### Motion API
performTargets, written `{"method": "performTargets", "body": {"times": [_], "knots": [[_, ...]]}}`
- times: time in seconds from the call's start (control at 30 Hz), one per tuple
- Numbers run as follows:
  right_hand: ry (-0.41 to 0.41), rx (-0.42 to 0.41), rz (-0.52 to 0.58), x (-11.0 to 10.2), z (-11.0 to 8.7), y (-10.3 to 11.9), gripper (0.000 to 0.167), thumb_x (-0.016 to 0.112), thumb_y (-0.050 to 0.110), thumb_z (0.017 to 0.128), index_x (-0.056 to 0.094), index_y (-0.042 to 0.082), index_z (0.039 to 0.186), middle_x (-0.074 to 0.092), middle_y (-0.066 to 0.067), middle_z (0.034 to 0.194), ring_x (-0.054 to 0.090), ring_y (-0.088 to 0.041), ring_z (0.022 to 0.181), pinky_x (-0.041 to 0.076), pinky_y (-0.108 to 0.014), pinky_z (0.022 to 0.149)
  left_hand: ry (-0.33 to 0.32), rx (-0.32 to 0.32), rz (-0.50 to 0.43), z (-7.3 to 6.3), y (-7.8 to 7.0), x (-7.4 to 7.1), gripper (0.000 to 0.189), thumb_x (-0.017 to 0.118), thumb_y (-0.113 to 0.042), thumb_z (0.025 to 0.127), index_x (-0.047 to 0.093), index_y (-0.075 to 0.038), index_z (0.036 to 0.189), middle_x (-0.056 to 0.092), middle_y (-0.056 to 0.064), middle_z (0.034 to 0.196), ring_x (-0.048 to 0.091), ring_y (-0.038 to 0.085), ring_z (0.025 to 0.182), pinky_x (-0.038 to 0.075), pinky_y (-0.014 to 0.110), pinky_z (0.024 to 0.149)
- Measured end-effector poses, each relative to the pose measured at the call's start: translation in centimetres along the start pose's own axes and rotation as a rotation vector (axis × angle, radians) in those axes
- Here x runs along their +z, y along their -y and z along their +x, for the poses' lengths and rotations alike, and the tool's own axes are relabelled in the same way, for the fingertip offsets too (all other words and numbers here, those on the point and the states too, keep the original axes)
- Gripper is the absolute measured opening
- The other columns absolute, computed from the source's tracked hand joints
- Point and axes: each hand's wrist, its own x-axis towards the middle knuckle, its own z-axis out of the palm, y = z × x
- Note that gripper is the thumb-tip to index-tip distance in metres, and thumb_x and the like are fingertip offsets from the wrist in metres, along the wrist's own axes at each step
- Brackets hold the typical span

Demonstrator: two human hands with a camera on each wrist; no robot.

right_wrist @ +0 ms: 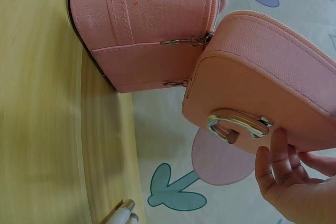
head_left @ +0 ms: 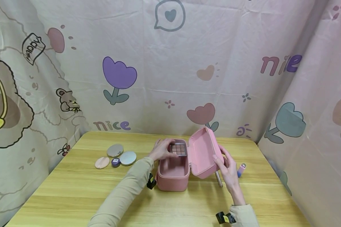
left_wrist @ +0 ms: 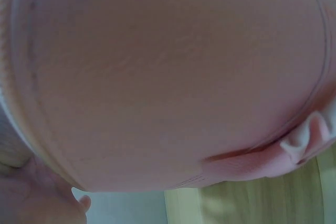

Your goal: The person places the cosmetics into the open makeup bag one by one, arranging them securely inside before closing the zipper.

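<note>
A pink makeup case (head_left: 173,183) stands unzipped on the table, its lid (head_left: 202,152) swung out to the right. Over the case's far end, my left hand (head_left: 162,150) holds an eyeshadow palette (head_left: 179,149) with a grid of brownish pans, thumb on its near side. The left wrist view is mostly filled by the case's outer wall (left_wrist: 173,77), with part of the left hand (left_wrist: 39,195) at lower left. My right hand (head_left: 228,170) grips the lid by its outer edge. In the right wrist view its fingers lie against the lid's top near a metal-ringed handle (right_wrist: 239,124).
To the left lie a powder puff (head_left: 102,162), a small dark-blue jar (head_left: 116,162) and two round compacts, one greyish (head_left: 115,150), one pale (head_left: 128,158). On the right are a silver stick (head_left: 218,178) and a pink-blue tube (head_left: 241,169). Printed curtains (head_left: 164,94) surround the table.
</note>
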Motion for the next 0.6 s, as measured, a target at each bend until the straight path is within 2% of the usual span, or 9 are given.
{"method": "performTargets", "body": {"times": [0.6], "knots": [[-0.002, 0.01, -0.019, -0.03, -0.08, 0.04, 0.051, 0.055, 0.006, 0.098, 0.045, 0.0, 0.148, 0.05, -0.002, 0.125, 0.066, -0.001, 0.097, 0.059, -0.019, 0.074, -0.004, -0.015, -0.016, 0.0, -0.02, 0.16, 0.074, 0.087, -0.032, 0.076, 0.057, -0.003, 0.136, 0.059, 0.016, 0.143, 0.047, 0.036, 0.14, 0.014, 0.059, 0.127]]}}
